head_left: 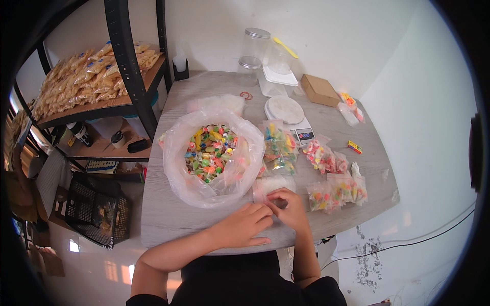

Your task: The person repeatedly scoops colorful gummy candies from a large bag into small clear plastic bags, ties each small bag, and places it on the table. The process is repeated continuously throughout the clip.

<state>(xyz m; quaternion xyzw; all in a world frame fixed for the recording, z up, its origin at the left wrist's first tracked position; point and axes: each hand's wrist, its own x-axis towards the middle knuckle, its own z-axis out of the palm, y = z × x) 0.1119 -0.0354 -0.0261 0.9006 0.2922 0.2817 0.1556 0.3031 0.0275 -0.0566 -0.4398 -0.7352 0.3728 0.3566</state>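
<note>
Near the table's front edge my two hands meet at the lower edge of a stack of clear plastic bags (273,184). My right hand (290,210) is closed, thumb and fingers pinching the bag's edge. My left hand (246,224) reaches across from the left, thumb stretched apart from its fingers, its fingertips touching the right hand's. Just beyond sits a large clear plastic sack (176,173), rolled open and full of wrapped candies (210,153). Small filled candy bags (279,145) lie beside it, with more candy bags (334,191) to the right.
A white kitchen scale (286,109) stands behind the candy bags. Farther back are clear jars (255,43), a white container (278,76) and a brown cardboard box (320,90). A small yellow packet (354,147) lies right. Shelves (148,86) hold packed bags; a black basket (97,209) sits below.
</note>
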